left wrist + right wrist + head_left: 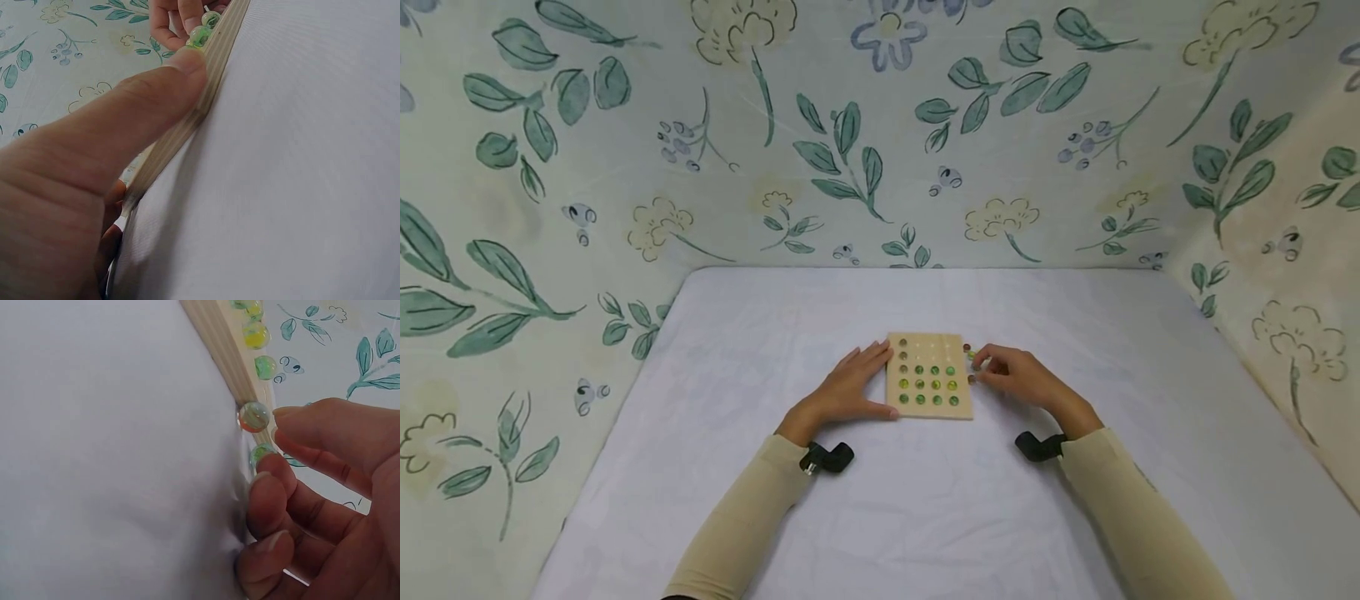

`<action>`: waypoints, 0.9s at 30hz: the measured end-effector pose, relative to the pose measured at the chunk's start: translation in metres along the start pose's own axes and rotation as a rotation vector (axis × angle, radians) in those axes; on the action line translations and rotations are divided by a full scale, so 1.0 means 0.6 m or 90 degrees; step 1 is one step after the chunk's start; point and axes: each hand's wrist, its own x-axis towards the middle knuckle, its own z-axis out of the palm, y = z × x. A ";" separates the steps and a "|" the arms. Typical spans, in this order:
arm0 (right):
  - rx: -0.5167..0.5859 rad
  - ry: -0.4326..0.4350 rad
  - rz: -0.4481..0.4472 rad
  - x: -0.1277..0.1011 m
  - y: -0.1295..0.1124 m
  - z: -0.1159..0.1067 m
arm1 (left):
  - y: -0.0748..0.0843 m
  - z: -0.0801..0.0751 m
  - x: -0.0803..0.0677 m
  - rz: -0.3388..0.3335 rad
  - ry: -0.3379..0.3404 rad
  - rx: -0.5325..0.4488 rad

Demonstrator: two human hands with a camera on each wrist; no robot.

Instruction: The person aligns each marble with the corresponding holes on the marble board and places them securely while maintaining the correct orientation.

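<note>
A green marble [261, 452] is pinched lightly in the grip of the right hand [1017, 377] just beside the right edge of the wooden board [929, 376], while the board's left edge is steadied by the left hand [850, 386], thumb pressed to it and fingers laid nearly straight. A slip from so light a pinch is judged likely to send the marble rolling over the white bench [925, 500], and the loose marbles [254, 416] touching the board's edge could be knocked away by a brushing finger. Open bench is left all round the board, bounded by the flowered cloth walls [850, 150] at the back and sides.
</note>
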 end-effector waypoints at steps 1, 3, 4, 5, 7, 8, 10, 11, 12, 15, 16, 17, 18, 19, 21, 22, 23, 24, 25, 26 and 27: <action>0.001 -0.001 -0.004 -0.002 0.000 0.001 | 0.000 0.000 0.000 -0.001 0.000 -0.001; -0.001 0.001 -0.009 -0.004 -0.001 0.004 | 0.000 0.001 -0.001 -0.001 0.003 -0.004; -0.003 0.000 -0.015 -0.005 -0.001 0.005 | 0.000 0.001 -0.001 0.000 0.004 -0.007; -0.004 0.002 -0.018 -0.006 -0.001 0.007 | 0.000 0.002 -0.001 0.000 0.005 -0.008; -0.009 0.005 -0.025 -0.007 0.001 0.009 | 0.000 0.002 -0.002 0.001 0.007 -0.010; -0.011 0.007 -0.029 -0.007 0.002 0.010 | 0.000 0.002 -0.002 0.003 0.008 -0.010; -0.011 0.013 -0.036 -0.007 0.004 0.012 | 0.001 0.002 -0.001 0.003 0.007 -0.008; -0.012 0.016 -0.037 -0.008 0.004 0.013 | 0.001 0.002 -0.001 0.004 0.008 -0.008; -0.013 0.017 -0.039 -0.008 0.004 0.013 | 0.001 0.002 -0.001 0.004 0.008 -0.008; -0.014 0.018 -0.044 -0.007 0.004 0.015 | 0.001 0.002 -0.001 0.005 0.011 -0.010; -0.017 0.018 -0.045 -0.007 0.004 0.015 | 0.001 0.002 -0.002 0.005 0.011 -0.011; -0.019 0.016 -0.046 -0.007 0.003 0.016 | 0.000 0.002 -0.002 0.005 0.012 -0.011; -0.020 0.016 -0.045 -0.007 0.003 0.016 | 0.000 0.003 -0.002 0.005 0.010 -0.010; -0.020 0.016 -0.045 -0.007 0.003 0.017 | 0.000 0.003 -0.001 0.005 0.010 -0.009; -0.023 0.015 -0.046 -0.007 0.003 0.017 | -0.001 0.004 -0.001 0.004 0.008 -0.006; -0.024 0.015 -0.047 -0.007 0.003 0.018 | -0.001 0.004 -0.001 0.004 0.007 -0.003; -0.025 0.015 -0.048 -0.007 0.003 0.018 | -0.001 0.004 -0.001 0.003 0.007 -0.001; -0.025 0.015 -0.049 -0.007 0.003 0.018 | -0.001 0.004 -0.001 0.004 0.008 -0.001; -0.025 0.017 -0.051 -0.007 0.003 0.018 | -0.001 0.004 -0.001 0.004 0.008 -0.002; -0.026 0.018 -0.053 -0.007 0.003 0.018 | 0.000 0.004 -0.001 0.006 0.010 -0.002; -0.026 0.018 -0.054 -0.007 0.003 0.018 | 0.000 0.003 -0.001 0.006 0.011 -0.003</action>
